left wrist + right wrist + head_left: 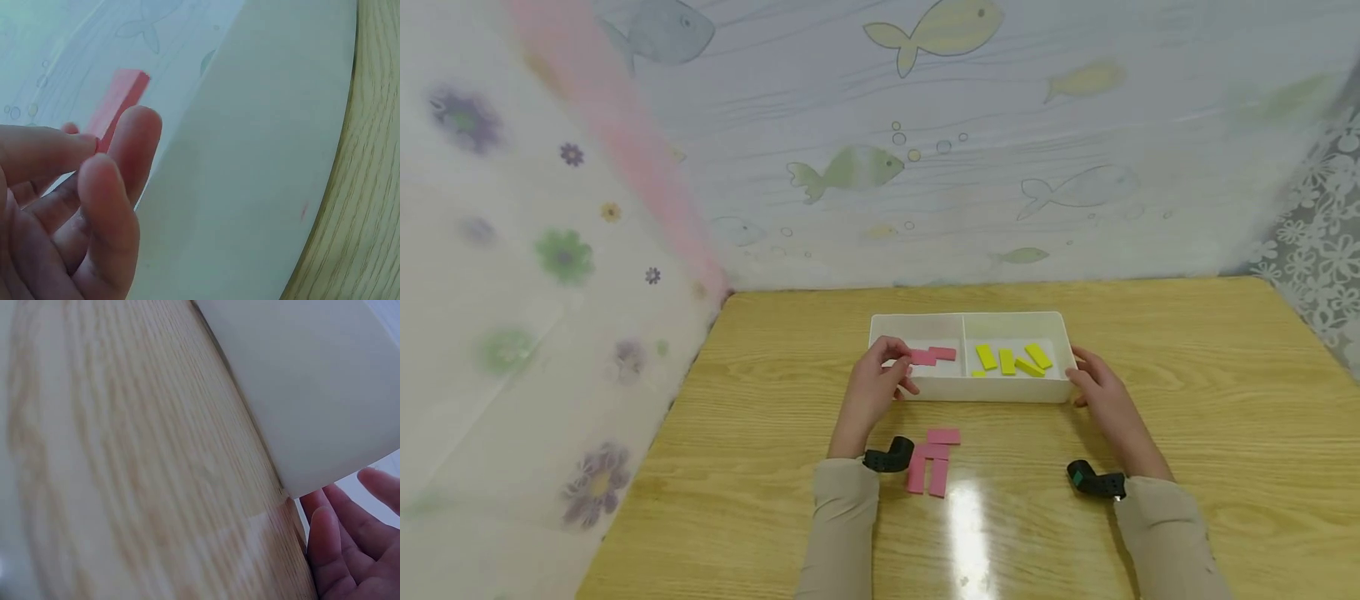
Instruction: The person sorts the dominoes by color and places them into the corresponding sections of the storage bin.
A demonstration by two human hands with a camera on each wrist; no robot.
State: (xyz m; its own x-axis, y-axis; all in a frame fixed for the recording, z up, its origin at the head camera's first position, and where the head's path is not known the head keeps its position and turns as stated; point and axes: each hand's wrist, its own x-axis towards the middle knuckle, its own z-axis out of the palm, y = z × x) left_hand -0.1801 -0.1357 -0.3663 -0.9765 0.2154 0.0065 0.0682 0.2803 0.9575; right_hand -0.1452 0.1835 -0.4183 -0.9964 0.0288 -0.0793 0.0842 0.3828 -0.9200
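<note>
My left hand [874, 379] is over the left end of a white two-part box [992, 390], pinching a pink domino-like block [119, 100] between thumb and fingers. In the left wrist view the block's far end sticks up past the fingertips. Another pink block [943, 353] shows in the left compartment. Several yellow blocks [1007, 362] lie in the right compartment. My right hand [1101, 387] holds the box's right end, its thumb by the front corner and the fingers along the outer side. In the right wrist view those fingers [325, 534] meet the box corner.
On the wooden table [760, 417], in front of the box, several pink blocks [937, 477] lie flat in a small cluster. A patterned cloth wall [842, 233] with fish drawings rises behind the table. Dark wrist cameras [891, 455] sit on both wrists.
</note>
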